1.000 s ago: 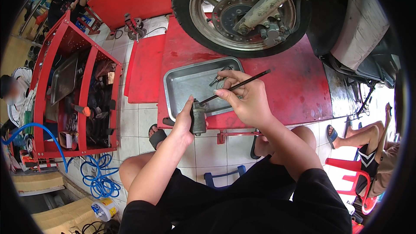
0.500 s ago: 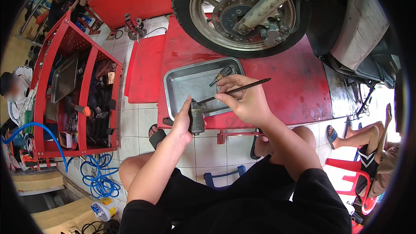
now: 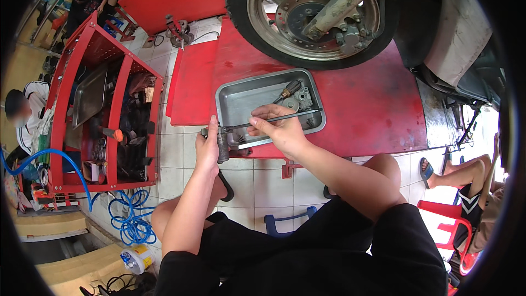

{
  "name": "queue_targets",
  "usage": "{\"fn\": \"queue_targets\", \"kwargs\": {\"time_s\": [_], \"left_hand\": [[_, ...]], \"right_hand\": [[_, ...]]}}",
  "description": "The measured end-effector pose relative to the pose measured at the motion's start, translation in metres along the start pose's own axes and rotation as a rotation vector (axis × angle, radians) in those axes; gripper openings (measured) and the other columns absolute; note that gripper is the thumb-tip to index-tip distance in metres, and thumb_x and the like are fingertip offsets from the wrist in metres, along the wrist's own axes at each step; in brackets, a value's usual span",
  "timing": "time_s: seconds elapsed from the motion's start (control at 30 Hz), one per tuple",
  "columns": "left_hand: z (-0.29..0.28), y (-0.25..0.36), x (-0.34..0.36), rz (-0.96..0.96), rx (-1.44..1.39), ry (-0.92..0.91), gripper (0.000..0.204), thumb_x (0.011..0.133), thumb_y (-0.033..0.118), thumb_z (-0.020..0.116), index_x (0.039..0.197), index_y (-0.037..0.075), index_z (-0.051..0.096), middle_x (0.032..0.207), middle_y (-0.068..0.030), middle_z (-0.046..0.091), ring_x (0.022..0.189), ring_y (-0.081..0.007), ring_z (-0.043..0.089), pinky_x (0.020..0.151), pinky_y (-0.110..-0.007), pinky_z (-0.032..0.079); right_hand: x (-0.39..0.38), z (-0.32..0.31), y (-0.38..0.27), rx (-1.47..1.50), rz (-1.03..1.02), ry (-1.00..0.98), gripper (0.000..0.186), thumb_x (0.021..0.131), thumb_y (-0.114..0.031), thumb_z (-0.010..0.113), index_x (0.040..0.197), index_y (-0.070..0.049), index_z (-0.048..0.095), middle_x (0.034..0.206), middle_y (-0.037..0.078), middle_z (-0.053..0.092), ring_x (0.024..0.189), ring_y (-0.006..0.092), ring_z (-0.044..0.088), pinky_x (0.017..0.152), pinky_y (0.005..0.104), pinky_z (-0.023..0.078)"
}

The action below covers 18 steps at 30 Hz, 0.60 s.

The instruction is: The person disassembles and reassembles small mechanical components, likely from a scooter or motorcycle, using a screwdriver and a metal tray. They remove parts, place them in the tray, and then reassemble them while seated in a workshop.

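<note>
In the middle of the frame, we are gripping a small dark metal part (image 3: 222, 143) with our left hand (image 3: 207, 145), fingers closed around it. Our right hand (image 3: 279, 129) is pinching a long thin rod (image 3: 274, 120), whose left end is meeting the part. Compared with one second ago, the rod is now lying almost flat instead of pointing up to the right, and both hands are sitting slightly lower, so we judge the rod is going deeper into the part. Just behind the hands, a grey metal tray (image 3: 241, 90) is holding small parts (image 3: 296, 96) on the red lift platform (image 3: 372, 104). In the upper middle, the motorcycle wheel (image 3: 312, 16) is standing.
</note>
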<state>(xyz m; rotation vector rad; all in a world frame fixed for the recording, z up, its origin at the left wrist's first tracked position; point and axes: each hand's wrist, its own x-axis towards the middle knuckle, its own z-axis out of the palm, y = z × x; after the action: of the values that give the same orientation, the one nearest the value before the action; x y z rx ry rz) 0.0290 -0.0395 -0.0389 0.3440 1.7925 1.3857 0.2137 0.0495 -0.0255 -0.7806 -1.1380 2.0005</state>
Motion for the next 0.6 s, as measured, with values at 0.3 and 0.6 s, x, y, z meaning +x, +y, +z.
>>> {"fn": "queue_targets", "kwargs": {"time_s": [0.3, 0.6], "left_hand": [[-0.015, -0.013, 0.010, 0.012, 0.077, 0.090, 0.060, 0.097, 0.062, 0.067, 0.103, 0.003, 0.056, 0.073, -0.0056, 0.063, 0.057, -0.0155, 0.063, 0.051, -0.031, 0.053], [-0.031, -0.041, 0.044, 0.024, 0.088, 0.156, 0.072, 0.097, 0.060, 0.069, 0.117, -0.007, 0.053, 0.093, -0.0112, 0.066, 0.072, -0.0157, 0.065, 0.057, -0.032, 0.056]], "right_hand": [[0.011, -0.006, 0.027, 0.101, 0.070, -0.069, 0.016, 0.094, 0.001, 0.074, 0.110, 0.001, 0.070, 0.115, 0.018, 0.074, 0.104, 0.0270, 0.074, 0.095, 0.0385, 0.061], [0.021, -0.015, 0.045, -0.301, 0.079, -0.013, 0.014, 0.093, 0.009, 0.065, 0.105, 0.007, 0.072, 0.106, 0.017, 0.075, 0.094, 0.0218, 0.075, 0.089, 0.0328, 0.062]]}}
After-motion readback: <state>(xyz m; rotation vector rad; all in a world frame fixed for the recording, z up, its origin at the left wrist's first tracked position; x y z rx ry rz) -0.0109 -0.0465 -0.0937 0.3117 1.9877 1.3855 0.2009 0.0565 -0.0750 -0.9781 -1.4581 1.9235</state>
